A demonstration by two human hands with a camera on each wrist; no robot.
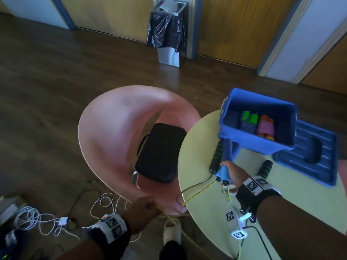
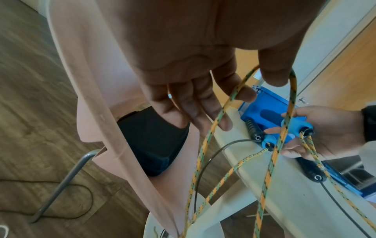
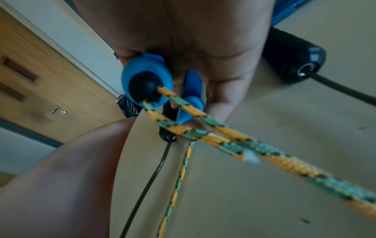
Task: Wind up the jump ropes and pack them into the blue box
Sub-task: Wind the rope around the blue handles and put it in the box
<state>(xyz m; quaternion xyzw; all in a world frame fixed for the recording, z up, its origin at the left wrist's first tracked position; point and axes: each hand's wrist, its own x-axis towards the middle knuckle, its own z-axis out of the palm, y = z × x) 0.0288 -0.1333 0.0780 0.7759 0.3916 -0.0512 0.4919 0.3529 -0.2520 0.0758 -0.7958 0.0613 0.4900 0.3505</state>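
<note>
My right hand [image 1: 231,174] grips the two blue handles [image 1: 223,173] [image 3: 146,80] of a yellow-green jump rope [image 1: 201,192] just above the round table. Its rope [image 2: 270,161] runs off the table edge to my left hand [image 1: 145,206], where a loop hangs hooked over the thumb [image 2: 273,75] against the index finger. A second rope with black, green-ringed handles [image 1: 216,156] [image 1: 264,168] lies unwound on the table beside my right hand. The blue box [image 1: 244,139] behind holds two wound ropes, one with green handles [image 1: 247,122] and one with orange handles [image 1: 265,128].
The box's blue lid [image 1: 308,158] lies at the table's right. A pink chair [image 1: 116,132] with a black case [image 1: 159,152] on its seat stands against the yellowish table [image 1: 206,212] on the left. White cables [image 1: 37,220] sprawl on the floor.
</note>
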